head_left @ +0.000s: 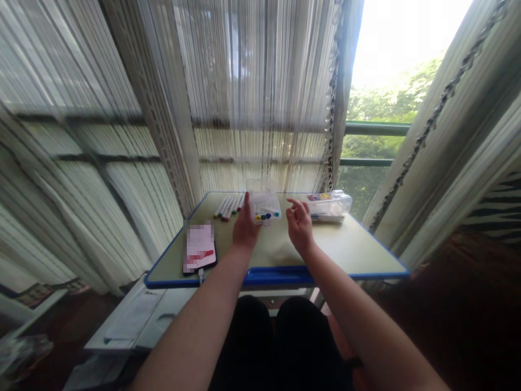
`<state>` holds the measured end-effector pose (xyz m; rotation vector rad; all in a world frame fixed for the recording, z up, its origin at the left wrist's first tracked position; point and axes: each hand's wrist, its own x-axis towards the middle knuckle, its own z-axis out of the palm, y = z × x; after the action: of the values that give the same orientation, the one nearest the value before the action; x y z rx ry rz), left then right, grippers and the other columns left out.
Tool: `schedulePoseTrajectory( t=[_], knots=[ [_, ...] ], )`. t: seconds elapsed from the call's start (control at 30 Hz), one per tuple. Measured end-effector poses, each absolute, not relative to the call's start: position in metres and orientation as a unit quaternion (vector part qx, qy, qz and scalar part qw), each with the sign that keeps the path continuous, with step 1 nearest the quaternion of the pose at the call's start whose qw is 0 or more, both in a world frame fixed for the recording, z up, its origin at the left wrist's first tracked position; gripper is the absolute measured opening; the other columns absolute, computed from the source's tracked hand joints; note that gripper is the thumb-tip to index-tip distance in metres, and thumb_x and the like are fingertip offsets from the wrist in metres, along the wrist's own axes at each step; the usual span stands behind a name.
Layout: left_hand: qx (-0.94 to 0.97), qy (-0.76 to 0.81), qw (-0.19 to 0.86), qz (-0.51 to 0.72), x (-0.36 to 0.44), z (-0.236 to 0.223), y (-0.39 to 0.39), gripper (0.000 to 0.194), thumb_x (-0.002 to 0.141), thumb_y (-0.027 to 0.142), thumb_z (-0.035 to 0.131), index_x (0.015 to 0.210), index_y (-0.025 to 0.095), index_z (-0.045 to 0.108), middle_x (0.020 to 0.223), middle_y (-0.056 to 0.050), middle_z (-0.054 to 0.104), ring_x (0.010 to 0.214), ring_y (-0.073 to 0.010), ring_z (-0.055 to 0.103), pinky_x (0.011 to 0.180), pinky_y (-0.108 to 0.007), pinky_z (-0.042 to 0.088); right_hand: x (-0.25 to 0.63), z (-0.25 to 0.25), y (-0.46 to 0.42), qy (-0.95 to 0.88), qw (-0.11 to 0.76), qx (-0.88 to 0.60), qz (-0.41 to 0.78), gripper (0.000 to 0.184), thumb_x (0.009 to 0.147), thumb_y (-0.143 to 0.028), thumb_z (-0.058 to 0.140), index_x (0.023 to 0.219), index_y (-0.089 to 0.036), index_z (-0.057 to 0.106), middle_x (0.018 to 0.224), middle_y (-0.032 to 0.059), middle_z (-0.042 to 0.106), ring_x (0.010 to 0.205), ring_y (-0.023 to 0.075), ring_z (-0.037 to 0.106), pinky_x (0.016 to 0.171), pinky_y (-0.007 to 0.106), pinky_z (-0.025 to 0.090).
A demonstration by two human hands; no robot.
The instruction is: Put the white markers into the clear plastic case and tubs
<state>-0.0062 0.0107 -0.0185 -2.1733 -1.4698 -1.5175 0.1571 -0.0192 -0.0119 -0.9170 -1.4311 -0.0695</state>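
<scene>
My left hand (pixel 246 227) is closed on a clear plastic marker case (pixel 265 205), held up over the table with its lid raised. Inside the case, several markers show yellow, green, blue and teal ends. To the right of the case, and apart from it, is my right hand (pixel 300 221). Its index finger points out towards the case while the other fingers are partly bent, and I see nothing in it. Several loose markers (pixel 228 206) with white barrels lie on the table just left of my left hand.
A second clear plastic case (pixel 329 205) with a colourful label rests at the table's back right. A phone (pixel 199 248) with a cable plugged in lies at the left. The table (pixel 345 252) has a blue edge, and sheer curtains (pixel 260 98) hang behind it.
</scene>
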Motion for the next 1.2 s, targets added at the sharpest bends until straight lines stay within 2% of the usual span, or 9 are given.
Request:
schedulePoseTrajectory(
  t=[0.1,0.23,0.37,0.43,0.5,0.6,0.73,0.93,1.2],
  knots=[
    [-0.68,-0.487,0.049,-0.546,-0.009,-0.018,0.011,0.095,0.074,0.031,0.067,0.146,0.016,0.006,0.134,-0.019,0.049,0.118,-0.029,0.053,0.093,-0.038,0.048,0.164,-0.019,-0.006,-0.611,0.622,-0.489,-0.045,0.032,0.088,-0.026,0.04,0.111,-0.016,0.06,0.096,0.0087,0.054,0.088,0.0178,0.054,0.084,0.033,0.045],
    [-0.641,-0.501,0.037,-0.58,-0.014,-0.017,0.011,0.099,0.073,0.029,0.066,0.147,0.021,0.002,0.137,-0.018,0.046,0.121,-0.029,0.051,0.093,-0.039,0.048,0.164,-0.03,0.009,-0.69,0.4,-0.602,-0.041,0.037,0.085,-0.019,0.04,0.114,-0.015,0.062,0.12,0.0125,0.057,0.111,0.0238,0.05,0.099,0.037,0.037],
    [-0.634,-0.518,0.027,-0.574,-0.016,-0.019,0.015,0.101,0.071,0.028,0.067,0.147,0.018,0.002,0.135,-0.02,0.047,0.119,-0.0307,0.052,0.09,-0.041,0.05,0.157,-0.033,0.02,-0.739,0.226,-0.635,-0.013,0.058,0.081,-0.015,0.042,0.139,-0.014,0.039,0.148,0.012,0.032,0.126,0.0287,0.04,0.1,0.038,0.036],
    [-0.645,-0.513,0.028,-0.565,-0.015,-0.019,0.016,0.1,0.071,0.027,0.068,0.147,0.016,0.004,0.133,-0.02,0.05,0.118,-0.0302,0.053,0.09,-0.04,0.05,0.155,-0.03,0.026,-0.761,0.175,-0.625,-0.005,0.067,0.078,-0.011,0.042,0.144,-0.012,0.029,0.153,0.0126,0.02,0.129,0.0298,0.037,0.101,0.038,0.034],
    [-0.659,-0.506,0.025,-0.556,-0.015,-0.019,0.016,0.098,0.071,0.026,0.067,0.147,0.014,0.006,0.13,-0.02,0.052,0.116,-0.0302,0.054,0.091,-0.039,0.049,0.154,-0.027,0.033,-0.772,0.144,-0.619,0.008,0.071,0.076,-0.008,0.042,0.145,-0.012,0.025,0.154,0.0123,0.017,0.129,0.0294,0.038,0.102,0.039,0.033],
    [-0.675,-0.508,0.011,-0.535,-0.014,-0.018,0.013,0.095,0.073,0.03,0.066,0.146,0.009,0.009,0.129,-0.023,0.052,0.113,-0.0331,0.056,0.089,-0.041,0.049,0.152,-0.024,0.038,-0.778,0.14,-0.612,0.025,0.066,0.076,-0.008,0.042,0.141,-0.017,0.035,0.149,0.011,0.031,0.124,0.0267,0.042,0.099,0.04,0.035],
    [-0.675,-0.508,0.009,-0.534,-0.015,-0.018,0.009,0.093,0.074,0.029,0.064,0.147,0.015,0.008,0.133,-0.021,0.05,0.112,-0.0308,0.057,0.087,-0.038,0.049,0.152,-0.028,0.035,-0.751,0.228,-0.619,0.0,0.05,0.077,-0.009,0.044,0.125,-0.015,0.052,0.128,0.0136,0.051,0.113,0.0227,0.05,0.094,0.033,0.04],
    [-0.67,-0.518,-0.003,-0.532,-0.015,-0.02,0.01,0.094,0.073,0.03,0.064,0.147,0.016,0.007,0.133,-0.02,0.05,0.109,-0.0306,0.059,0.084,-0.038,0.05,0.157,-0.031,0.03,-0.753,0.239,-0.613,-0.007,0.032,0.082,-0.017,0.046,0.104,-0.021,0.068,0.119,0.0104,0.057,0.11,0.0227,0.052,0.094,0.032,0.041],
    [-0.673,-0.497,-0.004,-0.549,-0.015,-0.018,0.008,0.097,0.07,0.027,0.066,0.147,0.019,0.009,0.133,-0.018,0.05,0.116,-0.0288,0.055,0.089,-0.037,0.048,0.159,-0.024,0.036,-0.741,0.242,-0.627,0.014,0.025,0.082,-0.017,0.051,0.093,-0.014,0.073,0.11,0.0127,0.065,0.101,0.0189,0.061,0.092,0.026,0.042]
  ],
)
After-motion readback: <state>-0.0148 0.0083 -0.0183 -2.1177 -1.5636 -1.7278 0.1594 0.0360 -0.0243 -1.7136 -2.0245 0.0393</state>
